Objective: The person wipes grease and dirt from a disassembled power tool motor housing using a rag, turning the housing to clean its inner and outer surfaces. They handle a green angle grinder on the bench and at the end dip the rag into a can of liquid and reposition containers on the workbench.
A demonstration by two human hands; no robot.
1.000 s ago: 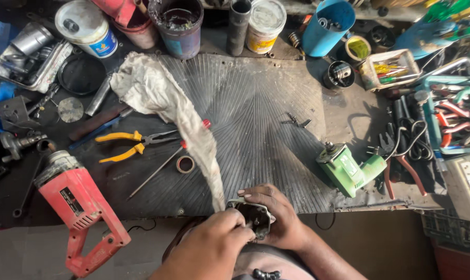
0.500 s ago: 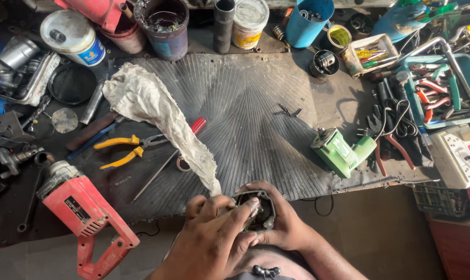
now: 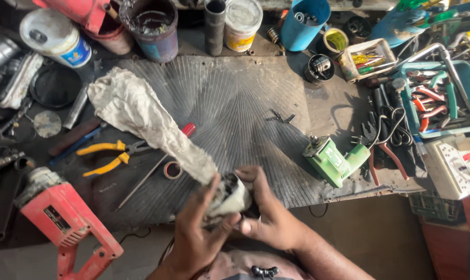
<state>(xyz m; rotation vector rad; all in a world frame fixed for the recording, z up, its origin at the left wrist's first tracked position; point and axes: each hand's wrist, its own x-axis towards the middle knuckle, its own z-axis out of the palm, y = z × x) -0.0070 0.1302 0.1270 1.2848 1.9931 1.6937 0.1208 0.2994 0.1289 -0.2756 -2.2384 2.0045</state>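
1. A dark ribbed surface (image 3: 235, 103) is crowded with tools and containers.
2. A long grey rag (image 3: 141, 119) is draped across it, its near end pressed onto a small dark metal part (image 3: 235, 194) at the near edge.
3. The part is gripped between the left hand (image 3: 198, 236) and right hand (image 3: 271, 218).

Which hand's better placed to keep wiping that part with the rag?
Left, probably. The left hand already presses the grey rag end against the small dark part. The right hand cups that part from the far side, steadying it.
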